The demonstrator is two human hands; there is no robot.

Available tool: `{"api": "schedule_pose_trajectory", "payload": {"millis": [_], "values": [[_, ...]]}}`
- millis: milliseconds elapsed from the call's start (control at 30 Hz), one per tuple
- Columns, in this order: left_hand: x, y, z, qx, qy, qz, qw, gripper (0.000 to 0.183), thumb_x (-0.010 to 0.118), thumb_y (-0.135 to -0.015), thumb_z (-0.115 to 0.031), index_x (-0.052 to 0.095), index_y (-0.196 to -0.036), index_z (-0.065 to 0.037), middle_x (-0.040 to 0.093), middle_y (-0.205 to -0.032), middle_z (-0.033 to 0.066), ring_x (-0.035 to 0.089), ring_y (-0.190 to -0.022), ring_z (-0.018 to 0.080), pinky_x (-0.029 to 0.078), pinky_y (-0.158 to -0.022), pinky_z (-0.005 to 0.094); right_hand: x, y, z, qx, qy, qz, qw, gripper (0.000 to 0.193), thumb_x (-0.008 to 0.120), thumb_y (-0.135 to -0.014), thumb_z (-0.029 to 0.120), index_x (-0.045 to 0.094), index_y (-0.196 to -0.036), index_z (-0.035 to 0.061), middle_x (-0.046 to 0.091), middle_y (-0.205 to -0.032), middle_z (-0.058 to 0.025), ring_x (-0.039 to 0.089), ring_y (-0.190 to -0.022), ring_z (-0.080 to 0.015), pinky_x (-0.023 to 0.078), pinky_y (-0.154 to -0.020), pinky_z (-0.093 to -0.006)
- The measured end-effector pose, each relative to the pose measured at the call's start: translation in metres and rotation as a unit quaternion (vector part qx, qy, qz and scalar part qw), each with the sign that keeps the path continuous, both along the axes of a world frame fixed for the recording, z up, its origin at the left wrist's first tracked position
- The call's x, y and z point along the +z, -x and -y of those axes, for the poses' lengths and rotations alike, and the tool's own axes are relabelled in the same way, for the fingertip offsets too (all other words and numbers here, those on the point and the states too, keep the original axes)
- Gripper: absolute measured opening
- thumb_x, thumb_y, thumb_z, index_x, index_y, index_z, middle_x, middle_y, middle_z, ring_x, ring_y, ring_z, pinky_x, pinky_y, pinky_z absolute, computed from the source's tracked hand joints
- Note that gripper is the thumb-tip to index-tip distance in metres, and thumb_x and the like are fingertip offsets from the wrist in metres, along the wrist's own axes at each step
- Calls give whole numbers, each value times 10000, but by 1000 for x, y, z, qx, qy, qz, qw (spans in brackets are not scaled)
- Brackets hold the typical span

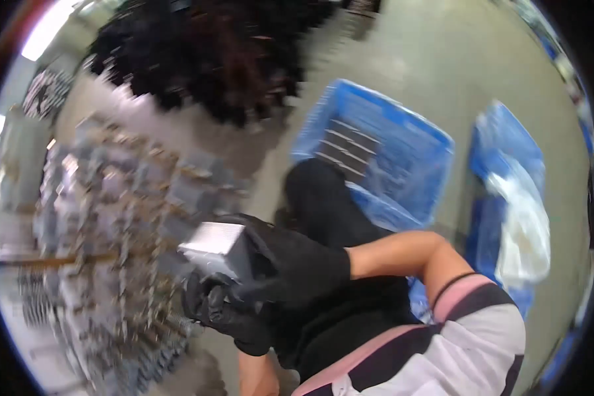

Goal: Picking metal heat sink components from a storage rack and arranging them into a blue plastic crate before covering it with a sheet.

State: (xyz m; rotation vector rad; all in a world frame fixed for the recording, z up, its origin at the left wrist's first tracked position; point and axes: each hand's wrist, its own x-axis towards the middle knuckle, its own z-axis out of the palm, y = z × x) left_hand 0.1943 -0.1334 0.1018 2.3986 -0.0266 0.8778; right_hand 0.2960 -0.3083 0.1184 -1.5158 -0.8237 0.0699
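Block [215, 239] up in front of lap, between gloved hands. Left hand [223, 311] curls fingers round lower end; right hand [294, 261] wraps right side. Ribbed, metallic-looking: probably stiff, fairly weighty, smooth sides maybe slick under gloves. Fine ribs could bend or scratch; best hold likely plain grey sides, clear of ribbed face. Blur hides exact finger contact.

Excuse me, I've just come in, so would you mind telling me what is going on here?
A person in black gloves holds a grey block in both hands, the left hand at its near end and the right hand along its right side. Ahead and to the right, a blue crate holds dark pieces. Many grey parts stand at left, blurred.
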Motion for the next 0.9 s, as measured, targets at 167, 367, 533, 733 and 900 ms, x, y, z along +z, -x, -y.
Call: {"api": "schedule_pose_trajectory", "payload": {"millis": [167,367,533,733,900], "values": [[19,-69,69,-103,-102,-18,989,558,823,-782,-311,541,-1182,-43,539,-1287,191,464,-1247,368,371,-1043,527,-26,-51,97,-184,89,-85,975,833,778,-821,396,360,-1392,-43,565,-1225,-299,643,-1010,-364,523,-858,-421],[-15,-80,5,-12,-233,-75,969,505,748,-873,-263,562,-1267,-7,523,-1326,199,475,-1257,365,374,-1062,489,-163,-113,237,-432,208,-71,875,735,844,-755,224,441,-1327,-1,614,-1140,-230,642,-1068,-327,532,-880,-416],[-48,-75,-17,56,-164,-144,974,458,693,-927,-234,542,-1280,17,538,-1305,200,497,-1227,364,393,-1051,474,-337,-130,334,-418,475,-60,772,474,619,-852,207,521,-1284,38,601,-1167,-252,612,-1043,-406,502,-879,-524],[-49,-90,-9,56,-188,-205,959,465,672,-941,-253,534,-1287,24,573,-1255,211,535,-1179,377,404,-1045,469,-411,-158,350,-386,639,-150,649,460,512,-898,197,505,-1358,181,549,-1303,-176,588,-1098,-391,492,-887,-534],[-46,-93,-4,98,-185,-246,946,465,660,-932,-296,541,-1256,17,557,-1284,207,505,-1229,389,380,-1064,500,-436,-183,347,-416,648,-129,625,459,506,-880,122,534,-1330,209,550,-1309,-156,587,-1103,-397,502,-869,-541]]}}
